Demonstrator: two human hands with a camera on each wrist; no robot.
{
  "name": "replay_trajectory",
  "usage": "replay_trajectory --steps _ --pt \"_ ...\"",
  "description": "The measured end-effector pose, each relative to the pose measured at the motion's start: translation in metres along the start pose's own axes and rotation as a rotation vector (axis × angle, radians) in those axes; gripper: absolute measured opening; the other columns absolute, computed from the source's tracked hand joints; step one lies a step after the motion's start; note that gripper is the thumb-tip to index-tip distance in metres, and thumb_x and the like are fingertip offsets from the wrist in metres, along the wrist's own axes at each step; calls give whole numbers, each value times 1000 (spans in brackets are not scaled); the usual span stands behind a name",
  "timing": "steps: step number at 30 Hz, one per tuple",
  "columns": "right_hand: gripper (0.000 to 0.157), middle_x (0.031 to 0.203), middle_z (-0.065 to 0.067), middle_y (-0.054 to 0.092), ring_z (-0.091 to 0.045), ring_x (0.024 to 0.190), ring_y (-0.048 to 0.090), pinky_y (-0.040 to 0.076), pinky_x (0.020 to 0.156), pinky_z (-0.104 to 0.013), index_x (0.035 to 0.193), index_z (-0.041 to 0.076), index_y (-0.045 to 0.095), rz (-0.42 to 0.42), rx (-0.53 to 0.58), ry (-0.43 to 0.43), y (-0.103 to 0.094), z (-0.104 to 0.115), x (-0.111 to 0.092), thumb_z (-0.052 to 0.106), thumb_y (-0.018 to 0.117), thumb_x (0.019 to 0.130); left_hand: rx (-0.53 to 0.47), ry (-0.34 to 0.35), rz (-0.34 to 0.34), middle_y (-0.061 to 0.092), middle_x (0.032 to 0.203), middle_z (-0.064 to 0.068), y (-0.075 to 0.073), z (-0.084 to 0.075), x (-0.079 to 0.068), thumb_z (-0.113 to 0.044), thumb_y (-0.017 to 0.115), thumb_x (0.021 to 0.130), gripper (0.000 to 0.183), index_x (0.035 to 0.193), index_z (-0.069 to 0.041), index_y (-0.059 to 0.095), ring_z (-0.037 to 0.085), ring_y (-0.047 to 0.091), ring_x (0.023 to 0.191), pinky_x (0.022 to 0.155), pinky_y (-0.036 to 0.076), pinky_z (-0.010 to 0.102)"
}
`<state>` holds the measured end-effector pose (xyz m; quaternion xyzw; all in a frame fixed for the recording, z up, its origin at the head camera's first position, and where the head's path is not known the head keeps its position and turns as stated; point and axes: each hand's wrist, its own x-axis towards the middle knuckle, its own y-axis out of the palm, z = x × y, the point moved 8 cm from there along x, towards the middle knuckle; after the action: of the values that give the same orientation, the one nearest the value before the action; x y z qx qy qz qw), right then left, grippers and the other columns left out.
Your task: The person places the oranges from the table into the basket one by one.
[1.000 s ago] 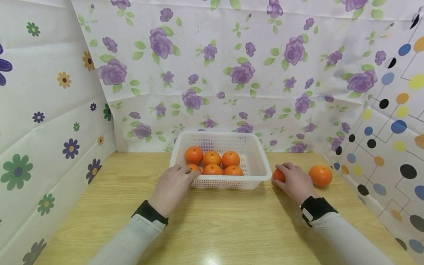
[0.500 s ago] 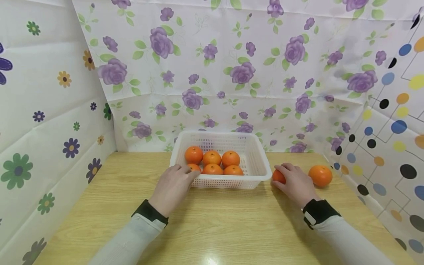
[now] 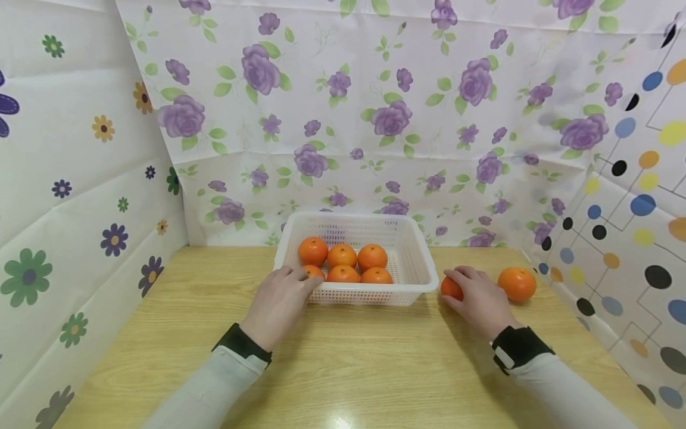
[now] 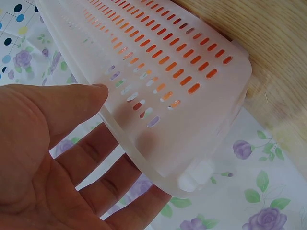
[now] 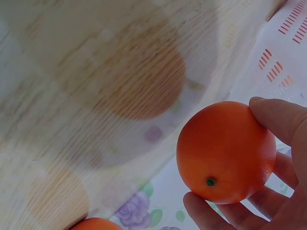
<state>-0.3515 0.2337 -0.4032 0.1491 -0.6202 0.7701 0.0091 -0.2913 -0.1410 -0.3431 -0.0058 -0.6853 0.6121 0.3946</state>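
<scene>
A white perforated plastic basket [image 3: 351,295] stands on the wooden table near the back, with several oranges [image 3: 343,256] in two rows on its left side. My left hand [image 3: 281,301] grips the basket's front left rim; in the left wrist view the thumb [image 4: 79,103] lies outside and the fingers reach over the rim. To the right of the basket, my right hand [image 3: 479,298] holds an orange [image 5: 225,153] with thumb and fingers curled round it, its green stem spot showing in the right wrist view. Another orange [image 3: 517,284] sits on the table just right of that hand.
The wooden table [image 3: 343,357] spreads in front of the basket. A purple-flowered cloth [image 3: 354,119] hangs close behind it. Printed sheets stand along the left [image 3: 91,196] and the right [image 3: 627,238] of the table.
Almost nothing differs. The right wrist has shifted very slightly, while the right hand keeps the orange in the same place and the left hand stays at the basket rim.
</scene>
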Motion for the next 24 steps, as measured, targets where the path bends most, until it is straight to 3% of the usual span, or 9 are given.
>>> replay_trajectory --steps 24 --pt "66 152 -26 58 -52 132 57 53 99 -74 152 9 65 -18 4 -17 -2 1 -7 34 89 96 -6 11 -3 78 105 5 -1 -2 -1 7 88 86 39 116 -16 78 28 61 83 76 56 41"
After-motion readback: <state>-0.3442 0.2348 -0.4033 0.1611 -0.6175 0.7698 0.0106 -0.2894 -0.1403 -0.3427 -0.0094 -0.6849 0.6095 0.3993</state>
